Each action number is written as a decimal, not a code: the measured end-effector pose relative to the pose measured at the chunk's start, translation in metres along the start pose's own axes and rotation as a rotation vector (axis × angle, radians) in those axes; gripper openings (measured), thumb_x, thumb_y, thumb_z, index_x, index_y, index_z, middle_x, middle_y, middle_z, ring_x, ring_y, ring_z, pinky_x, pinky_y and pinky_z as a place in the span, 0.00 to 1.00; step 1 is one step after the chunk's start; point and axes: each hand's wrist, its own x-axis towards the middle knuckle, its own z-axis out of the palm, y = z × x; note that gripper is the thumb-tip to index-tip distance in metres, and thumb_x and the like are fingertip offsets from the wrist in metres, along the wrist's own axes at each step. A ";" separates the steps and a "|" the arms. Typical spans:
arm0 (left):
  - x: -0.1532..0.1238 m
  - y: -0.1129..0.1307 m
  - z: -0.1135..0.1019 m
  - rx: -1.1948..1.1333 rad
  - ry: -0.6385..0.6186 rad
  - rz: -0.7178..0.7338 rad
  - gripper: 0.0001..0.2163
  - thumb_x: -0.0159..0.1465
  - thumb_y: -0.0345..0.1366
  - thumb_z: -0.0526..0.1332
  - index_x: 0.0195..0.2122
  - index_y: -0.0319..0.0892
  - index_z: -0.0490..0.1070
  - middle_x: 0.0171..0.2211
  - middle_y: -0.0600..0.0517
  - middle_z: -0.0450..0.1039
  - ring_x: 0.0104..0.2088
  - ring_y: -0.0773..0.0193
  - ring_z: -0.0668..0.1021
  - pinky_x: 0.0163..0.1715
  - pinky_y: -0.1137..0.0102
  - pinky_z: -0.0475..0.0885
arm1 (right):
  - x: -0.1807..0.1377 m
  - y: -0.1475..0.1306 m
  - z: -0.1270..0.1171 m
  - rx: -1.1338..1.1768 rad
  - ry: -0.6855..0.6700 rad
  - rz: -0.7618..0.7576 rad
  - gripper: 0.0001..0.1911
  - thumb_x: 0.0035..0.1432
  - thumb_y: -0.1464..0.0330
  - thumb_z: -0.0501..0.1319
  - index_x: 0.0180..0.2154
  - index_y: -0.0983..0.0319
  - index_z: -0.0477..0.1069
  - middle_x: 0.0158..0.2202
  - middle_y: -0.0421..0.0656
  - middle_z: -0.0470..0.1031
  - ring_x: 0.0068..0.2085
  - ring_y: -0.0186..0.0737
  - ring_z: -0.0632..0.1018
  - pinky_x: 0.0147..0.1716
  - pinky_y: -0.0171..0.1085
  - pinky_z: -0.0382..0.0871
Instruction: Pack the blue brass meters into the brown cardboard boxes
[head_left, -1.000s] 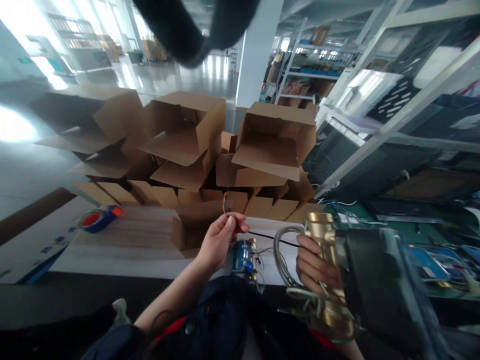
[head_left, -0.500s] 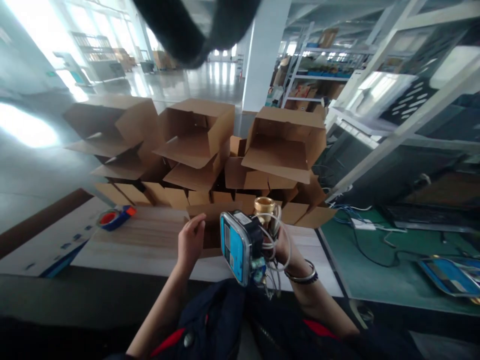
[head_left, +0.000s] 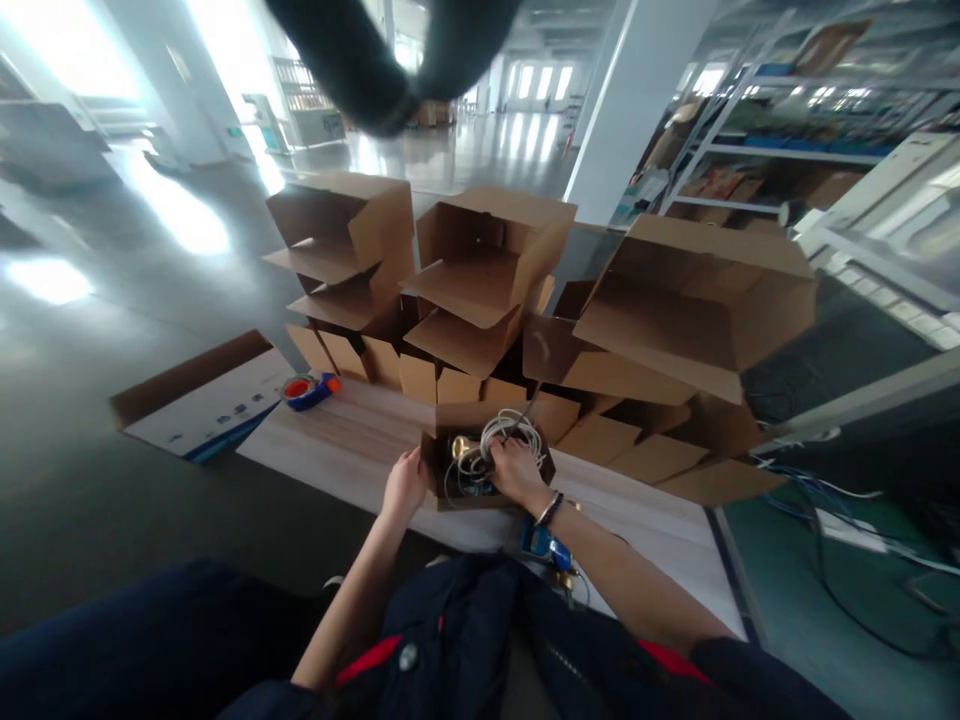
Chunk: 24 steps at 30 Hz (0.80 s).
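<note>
A small open cardboard box (head_left: 476, 415) stands on the table in front of me. Inside it lies a meter with a brass pipe fitting (head_left: 460, 448) and a coil of pale cable (head_left: 517, 425); its display side is hidden. My right hand (head_left: 517, 472) reaches into the box, its fingers closed on the cable. At the box's left wall, my left hand (head_left: 405, 485) has curled fingers gripping the edge. Another meter with a blue face (head_left: 544, 545) lies on the table's near side, partly under my right forearm.
Large open cartons (head_left: 487, 270) are stacked along the table's far side, above a row of smaller boxes (head_left: 416, 378). A blue tape dispenser (head_left: 311, 392) sits at the left, near a white printed carton (head_left: 210, 400). Cables (head_left: 825, 510) trail over a green surface at the right.
My right hand has carried the meter from in front of my body down into the small box. My left hand has moved to the box's left wall. The head view has turned left.
</note>
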 end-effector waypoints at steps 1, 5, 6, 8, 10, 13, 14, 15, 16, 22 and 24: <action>-0.003 -0.001 0.000 0.001 -0.003 0.001 0.17 0.61 0.27 0.50 0.47 0.40 0.71 0.39 0.44 0.73 0.40 0.60 0.75 0.40 0.71 0.68 | 0.005 -0.001 0.008 -0.085 -0.096 -0.011 0.19 0.50 0.77 0.56 0.47 0.70 0.67 0.45 0.59 0.72 0.49 0.54 0.71 0.49 0.48 0.62; -0.011 -0.004 0.004 -0.013 0.013 0.008 0.18 0.59 0.25 0.50 0.48 0.40 0.70 0.38 0.44 0.73 0.38 0.61 0.75 0.39 0.71 0.68 | 0.020 -0.009 0.032 -0.125 -0.286 -0.059 0.20 0.51 0.79 0.55 0.48 0.68 0.68 0.44 0.58 0.74 0.49 0.52 0.73 0.49 0.46 0.63; -0.012 -0.005 0.006 -0.020 0.024 0.006 0.18 0.59 0.24 0.50 0.48 0.40 0.71 0.37 0.44 0.73 0.37 0.61 0.75 0.38 0.71 0.68 | 0.021 -0.010 0.034 -0.112 -0.319 -0.070 0.21 0.50 0.79 0.56 0.48 0.67 0.69 0.45 0.56 0.74 0.48 0.50 0.73 0.48 0.43 0.63; -0.013 -0.008 0.007 -0.038 0.040 -0.014 0.17 0.59 0.25 0.51 0.47 0.39 0.71 0.35 0.45 0.73 0.34 0.62 0.75 0.37 0.71 0.68 | 0.019 -0.009 0.033 -0.074 -0.378 -0.086 0.21 0.48 0.77 0.61 0.46 0.64 0.71 0.45 0.52 0.75 0.47 0.47 0.74 0.45 0.38 0.66; -0.012 -0.013 0.008 -0.063 0.043 -0.031 0.16 0.59 0.26 0.53 0.47 0.39 0.72 0.34 0.46 0.73 0.32 0.63 0.75 0.36 0.71 0.68 | 0.011 -0.006 0.023 -0.043 -0.396 -0.070 0.16 0.50 0.73 0.62 0.44 0.61 0.73 0.43 0.48 0.77 0.45 0.45 0.76 0.42 0.35 0.67; -0.005 -0.015 0.005 -0.106 0.058 -0.042 0.16 0.59 0.29 0.55 0.48 0.39 0.71 0.36 0.47 0.74 0.31 0.65 0.75 0.35 0.72 0.69 | -0.004 -0.006 0.003 -0.021 -0.222 0.106 0.14 0.62 0.68 0.51 0.40 0.60 0.75 0.39 0.48 0.78 0.41 0.44 0.77 0.40 0.37 0.68; -0.002 -0.014 0.003 -0.117 0.072 -0.038 0.16 0.59 0.29 0.55 0.49 0.38 0.71 0.36 0.47 0.74 0.30 0.65 0.75 0.35 0.72 0.68 | -0.007 -0.006 -0.001 -0.006 -0.124 0.151 0.16 0.63 0.68 0.48 0.40 0.61 0.75 0.39 0.49 0.78 0.41 0.44 0.77 0.41 0.38 0.68; 0.002 -0.012 0.001 -0.124 0.087 -0.031 0.16 0.59 0.29 0.55 0.48 0.38 0.71 0.36 0.47 0.74 0.30 0.65 0.74 0.35 0.72 0.68 | -0.008 -0.008 -0.002 0.018 -0.035 0.153 0.17 0.64 0.68 0.47 0.42 0.62 0.74 0.41 0.50 0.77 0.43 0.44 0.76 0.43 0.39 0.68; 0.006 -0.009 0.000 -0.128 0.103 -0.022 0.16 0.59 0.30 0.55 0.47 0.38 0.72 0.35 0.47 0.74 0.30 0.65 0.74 0.35 0.72 0.68 | -0.008 -0.009 -0.001 0.041 0.022 0.116 0.17 0.64 0.70 0.48 0.45 0.62 0.73 0.44 0.50 0.76 0.46 0.44 0.75 0.47 0.39 0.67; 0.031 0.005 0.002 -0.145 0.173 0.104 0.11 0.60 0.34 0.55 0.39 0.38 0.74 0.31 0.48 0.74 0.28 0.65 0.73 0.33 0.71 0.68 | 0.021 0.010 0.037 -0.022 -0.323 0.176 0.14 0.61 0.74 0.52 0.46 0.69 0.72 0.46 0.55 0.74 0.49 0.44 0.74 0.50 0.42 0.66; 0.035 0.008 0.015 -0.153 0.225 0.174 0.11 0.60 0.34 0.55 0.40 0.37 0.73 0.29 0.49 0.73 0.27 0.66 0.72 0.33 0.71 0.68 | 0.030 0.023 0.047 -0.002 -0.388 0.204 0.12 0.62 0.68 0.56 0.42 0.68 0.72 0.41 0.50 0.76 0.43 0.42 0.76 0.46 0.44 0.69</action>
